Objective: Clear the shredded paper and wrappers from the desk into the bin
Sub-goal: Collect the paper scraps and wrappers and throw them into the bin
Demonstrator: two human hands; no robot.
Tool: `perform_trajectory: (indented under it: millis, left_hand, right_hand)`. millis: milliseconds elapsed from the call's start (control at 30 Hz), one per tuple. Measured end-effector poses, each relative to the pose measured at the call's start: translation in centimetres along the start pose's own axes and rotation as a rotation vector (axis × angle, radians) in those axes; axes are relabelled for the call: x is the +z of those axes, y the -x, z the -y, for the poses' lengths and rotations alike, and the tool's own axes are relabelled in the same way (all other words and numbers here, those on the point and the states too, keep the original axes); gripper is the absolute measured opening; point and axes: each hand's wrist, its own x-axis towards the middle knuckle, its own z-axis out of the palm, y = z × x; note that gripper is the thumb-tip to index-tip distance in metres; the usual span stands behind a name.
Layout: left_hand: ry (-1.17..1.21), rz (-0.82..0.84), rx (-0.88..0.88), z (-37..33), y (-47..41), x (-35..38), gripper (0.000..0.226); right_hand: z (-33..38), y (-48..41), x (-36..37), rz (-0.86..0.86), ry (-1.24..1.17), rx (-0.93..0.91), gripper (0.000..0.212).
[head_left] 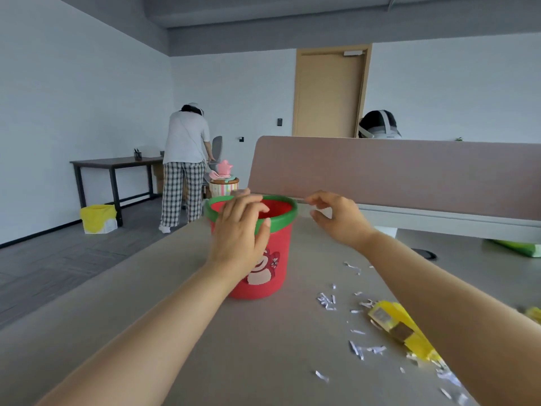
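A: Where is the bin [279, 244]?

B: Centre of the frame, upright on the desk [263, 347]. It is red with a green rim and a bear picture on its side.

A: And the hands?

B: The left hand [240, 232] is over the bin's near rim, fingers straight and close together, reaching across the opening. It holds nothing. The right hand [336, 221] is just right of the rim, in front of the partition [380, 168]. Its fingers are loosely bent, with a gap between thumb and forefinger, and I see nothing in them.

A: The rubbish?

B: Paper shreds [355, 350] lie scattered across the lower right of the desk, from beside the bin's base down to the bottom right corner. A yellow wrapper [392, 320] lies among them, partly hidden by the right forearm.

A: Anything behind?

B: At left of centre a person [186, 142] in a white top and checked trousers stands with their back turned. A yellow bag [98, 218] sits on the floor at far left, and a door [329, 95] is at upper centre.
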Motion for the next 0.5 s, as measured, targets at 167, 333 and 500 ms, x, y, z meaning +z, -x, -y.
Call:
perform_trajectory:
  millis: [167, 333, 500]
  left_hand:
    - [0.177, 0.672, 0.167, -6.2, 6.2, 3.0, 0.066]
    - [-0.019, 1.362, 0.111, -9.4, 10.1, 4.0, 0.077]
    - [-0.016, 1.326, 0.081, -12.6, 10.5, 5.5, 0.076]
  right_hand:
    - [-5.2, 6.7, -3.2, 0.083, 0.105, 0.181, 0.027]
    - [-8.7, 14.0, -6.5, 0.154, 0.19, 0.341, 0.024]
    - [-9.4, 19.7, -8.9, 0.148, 0.206, 0.403, 0.024]
